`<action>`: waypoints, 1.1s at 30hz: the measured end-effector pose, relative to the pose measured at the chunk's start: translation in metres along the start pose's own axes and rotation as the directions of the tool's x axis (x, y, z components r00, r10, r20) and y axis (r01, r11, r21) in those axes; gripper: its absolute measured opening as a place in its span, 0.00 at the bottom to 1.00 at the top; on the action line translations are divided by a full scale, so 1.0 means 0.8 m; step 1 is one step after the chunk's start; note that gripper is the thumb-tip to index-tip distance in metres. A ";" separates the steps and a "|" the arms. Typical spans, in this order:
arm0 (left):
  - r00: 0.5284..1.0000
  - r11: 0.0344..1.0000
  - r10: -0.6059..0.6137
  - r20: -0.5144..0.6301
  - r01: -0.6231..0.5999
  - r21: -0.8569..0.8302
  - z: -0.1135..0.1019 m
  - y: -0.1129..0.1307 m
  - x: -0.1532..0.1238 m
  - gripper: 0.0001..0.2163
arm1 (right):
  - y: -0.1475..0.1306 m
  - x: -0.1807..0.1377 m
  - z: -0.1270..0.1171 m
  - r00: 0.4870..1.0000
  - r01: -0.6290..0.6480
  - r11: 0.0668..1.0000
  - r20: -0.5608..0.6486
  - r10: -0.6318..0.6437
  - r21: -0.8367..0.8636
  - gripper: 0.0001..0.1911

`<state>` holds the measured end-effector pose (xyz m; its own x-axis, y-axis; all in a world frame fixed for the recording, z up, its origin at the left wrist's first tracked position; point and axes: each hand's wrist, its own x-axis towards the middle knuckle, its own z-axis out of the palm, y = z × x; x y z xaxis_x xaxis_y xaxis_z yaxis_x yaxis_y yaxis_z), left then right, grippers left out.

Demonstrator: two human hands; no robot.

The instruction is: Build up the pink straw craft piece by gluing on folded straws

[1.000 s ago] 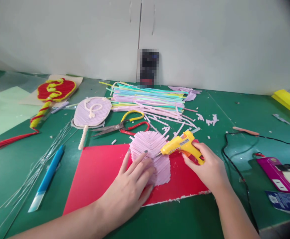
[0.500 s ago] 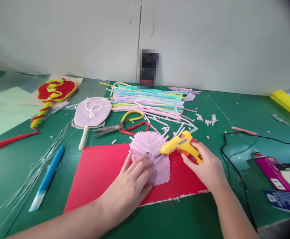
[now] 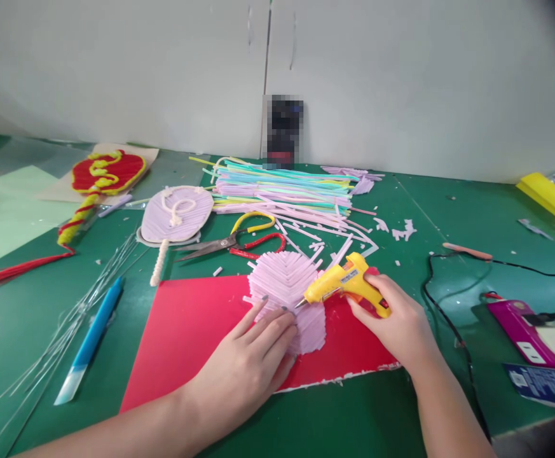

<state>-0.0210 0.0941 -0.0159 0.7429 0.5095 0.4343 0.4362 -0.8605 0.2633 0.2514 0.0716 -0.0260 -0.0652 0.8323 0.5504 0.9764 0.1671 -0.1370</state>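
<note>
In my right hand [image 3: 398, 318] is a yellow hot glue gun [image 3: 344, 278], its fingers closed round the handle. The metal nozzle points left and down at the lilac panel [image 3: 284, 273], close to my left fingertips. The panel is built of slanted pipe-cleaner strips meeting along a middle line, and it lies on a red sheet [image 3: 186, 337]. My left hand [image 3: 262, 346] rests on the panel's lower left part with fingers stretched out, hiding some of it. A short lilac strip end sticks out at the panel's left edge.
Scissors [image 3: 234, 242] lie behind the panel, near a pile of pastel pipe cleaners [image 3: 281, 187]. A lilac fan [image 3: 177, 216] and a red fan [image 3: 108, 175] are at left, with a blue pen-like tool [image 3: 91, 340] and thin wires. A black cord [image 3: 453, 331] runs at right.
The glue gun's nozzle has shifted slightly down and left. My left fingers have slid a little lower and drawn closer together. A strip end now shows at the panel's left edge.
</note>
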 end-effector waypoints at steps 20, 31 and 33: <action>1.000 0.999 -0.004 -0.006 0.003 -0.055 0.002 -0.001 -0.001 0.12 | 0.003 -0.002 0.002 0.999 -0.011 0.999 0.041 0.009 0.048 0.14; 1.000 1.000 0.019 0.007 -0.019 -0.022 0.004 0.001 -0.004 0.12 | 0.004 -0.001 0.000 0.998 -0.015 0.998 0.057 0.011 0.063 0.12; 1.000 1.000 0.018 0.009 -0.017 -0.018 0.005 0.000 -0.004 0.12 | 0.004 -0.001 -0.001 0.998 -0.016 0.998 0.055 0.013 0.060 0.12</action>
<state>-0.0216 0.0922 -0.0207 0.7552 0.4942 0.4307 0.4140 -0.8689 0.2712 0.2548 0.0711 -0.0265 -0.0639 0.8623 0.5024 0.9631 0.1852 -0.1954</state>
